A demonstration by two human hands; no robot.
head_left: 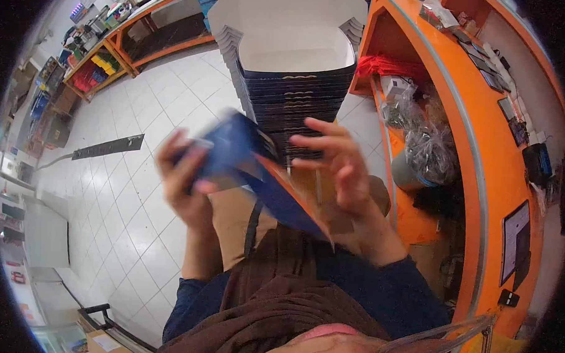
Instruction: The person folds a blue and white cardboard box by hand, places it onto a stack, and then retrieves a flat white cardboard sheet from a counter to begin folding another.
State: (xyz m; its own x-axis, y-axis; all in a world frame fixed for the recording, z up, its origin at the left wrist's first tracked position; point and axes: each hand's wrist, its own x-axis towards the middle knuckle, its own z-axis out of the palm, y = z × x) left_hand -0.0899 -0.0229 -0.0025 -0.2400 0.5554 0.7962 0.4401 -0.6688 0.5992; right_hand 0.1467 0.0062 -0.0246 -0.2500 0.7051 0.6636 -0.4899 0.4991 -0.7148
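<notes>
A blue folded carton (pixel 234 147), smeared by motion, is held up in front of my body, with an open flap reaching down to the right. My left hand (pixel 186 176) grips its left end, fingers wrapped round it. Close to the carton's right side is my right hand (pixel 336 163), fingers spread and apart from it. Just beyond both hands rises a tall stack of nested dark cartons (pixel 295 93), white inside, the top one facing up.
An orange workbench (pixel 462 120) curves along my right, with phones and a tablet (pixel 515 240) on it. A grey bin (pixel 413 162) with clear plastic stands under it. White floor tiles (pixel 138 221) and a black strip (pixel 109 147) lie to the left.
</notes>
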